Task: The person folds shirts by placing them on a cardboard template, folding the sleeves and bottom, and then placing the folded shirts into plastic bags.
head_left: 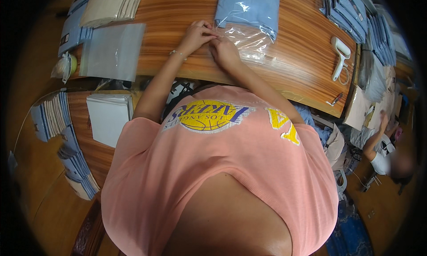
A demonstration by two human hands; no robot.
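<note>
Grip: left hand (pixel 195 38) and right hand (pixel 226 52) pinch clear plastic bag (pixel 250 43), tabletop (pixel 178 9) likely keeping folded blue cloth (pixel 248 9) flat.

My feed shows a packing workshop: plastic sleeves (pixel 111 51) left of the fingers (pixel 206 32), blue cloth stacks (pixel 348 14) to their right.

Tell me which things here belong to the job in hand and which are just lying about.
In hand:
left hand and right hand, at the bag's edge
clear bag
folded blue cloth inside it

Lying about, seemingly:
white roller
stack of white sheets
</note>
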